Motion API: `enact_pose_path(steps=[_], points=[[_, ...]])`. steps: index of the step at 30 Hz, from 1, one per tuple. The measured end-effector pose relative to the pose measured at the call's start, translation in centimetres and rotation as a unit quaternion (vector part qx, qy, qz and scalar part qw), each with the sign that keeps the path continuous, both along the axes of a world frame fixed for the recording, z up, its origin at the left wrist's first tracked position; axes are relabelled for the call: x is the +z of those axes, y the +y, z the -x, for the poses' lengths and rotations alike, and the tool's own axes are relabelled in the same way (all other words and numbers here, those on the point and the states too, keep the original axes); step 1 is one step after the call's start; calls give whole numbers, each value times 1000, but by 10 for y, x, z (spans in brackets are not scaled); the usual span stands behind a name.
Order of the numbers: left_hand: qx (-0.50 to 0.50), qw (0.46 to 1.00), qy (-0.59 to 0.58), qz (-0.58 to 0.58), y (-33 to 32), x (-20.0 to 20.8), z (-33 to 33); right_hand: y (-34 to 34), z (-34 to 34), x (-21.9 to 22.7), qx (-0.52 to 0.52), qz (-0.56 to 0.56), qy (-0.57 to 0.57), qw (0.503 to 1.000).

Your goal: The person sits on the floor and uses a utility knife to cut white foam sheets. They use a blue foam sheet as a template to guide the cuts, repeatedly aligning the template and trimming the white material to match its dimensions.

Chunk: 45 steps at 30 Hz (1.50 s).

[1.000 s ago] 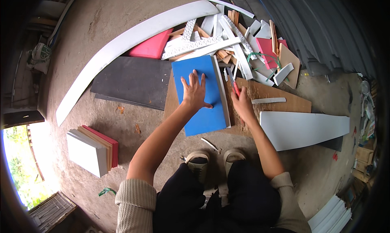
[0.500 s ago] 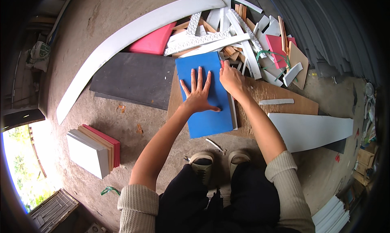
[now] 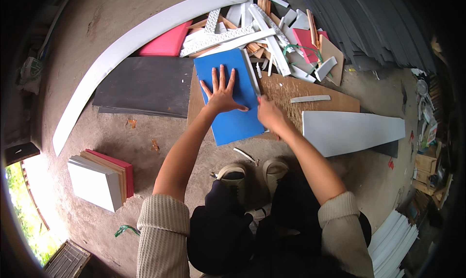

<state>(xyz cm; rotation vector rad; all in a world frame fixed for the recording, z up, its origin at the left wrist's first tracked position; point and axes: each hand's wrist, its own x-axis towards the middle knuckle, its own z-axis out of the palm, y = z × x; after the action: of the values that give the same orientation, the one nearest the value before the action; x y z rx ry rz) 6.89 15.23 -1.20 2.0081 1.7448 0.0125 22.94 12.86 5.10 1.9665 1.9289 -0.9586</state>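
Note:
A blue rectangular board (image 3: 230, 120) lies flat on a worn brown wooden board (image 3: 286, 89). My left hand (image 3: 222, 99) presses on the blue board's middle, its fingers spread and palm down. At the blue board's right edge, my right hand (image 3: 272, 114) is closed around a small red-handled cutter (image 3: 259, 100), mostly hidden in the fist. A narrow white strip (image 3: 251, 69) runs along that edge, at the upper right of the blue board. One thin pale offcut (image 3: 310, 98) rests on the brown board to the right.
A heap of white, brown and pink scraps (image 3: 262, 30) lies at the far side. Dark sheets (image 3: 143, 86) are at left, beside a long curved white strip (image 3: 121, 50). A white panel (image 3: 349, 132) lies at right. Stacked boards (image 3: 99, 181) stand on the floor at left.
My right hand has slid nearer to me along the blue board's right edge, with the red-handled cutter in it. My left hand keeps its spread press. The whole view has shifted slightly.

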Motion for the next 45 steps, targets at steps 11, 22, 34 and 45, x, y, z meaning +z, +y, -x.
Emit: enact_pose_path(steps=[11, 22, 34, 45], points=[[-1, 1000, 22, 8, 1, 1, -2, -140, -50, -9, 16, -75, 1, 997], [-6, 999, 36, 21, -2, 5, -5, -159, -57, -26, 4, -115, 9, 993], [-1, 1000, 10, 11, 1, 5, -6, 74, 9, -25, -21, -193, 42, 980], [11, 1000, -10, -5, -2, 5, 1, 114, 40, -45, 7, -151, 25, 988]])
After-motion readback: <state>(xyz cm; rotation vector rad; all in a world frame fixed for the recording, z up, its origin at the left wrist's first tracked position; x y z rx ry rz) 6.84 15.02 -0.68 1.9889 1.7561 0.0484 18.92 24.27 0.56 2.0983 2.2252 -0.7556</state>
